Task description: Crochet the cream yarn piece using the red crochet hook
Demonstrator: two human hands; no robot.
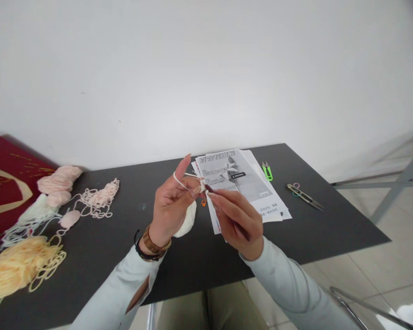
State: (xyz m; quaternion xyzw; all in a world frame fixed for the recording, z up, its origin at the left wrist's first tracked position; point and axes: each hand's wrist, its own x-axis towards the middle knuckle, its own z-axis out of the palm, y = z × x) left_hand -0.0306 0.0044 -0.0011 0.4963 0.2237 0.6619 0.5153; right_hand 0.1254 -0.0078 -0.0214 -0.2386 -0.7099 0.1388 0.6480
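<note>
Now your left hand pinches the white yarn, looped over one finger. Your right hand grips a hook. Paper sheets lie at one o'clock.

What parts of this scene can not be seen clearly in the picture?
- Head view: the tip of the hook in the right hand is hidden by fingertips of the left hand and the white yarn.
- The white piece is mostly behind the left hand.
- Print on the paper sheets is too small to read.
- The red box and yellow yarn are cut off by the left edge.
</note>
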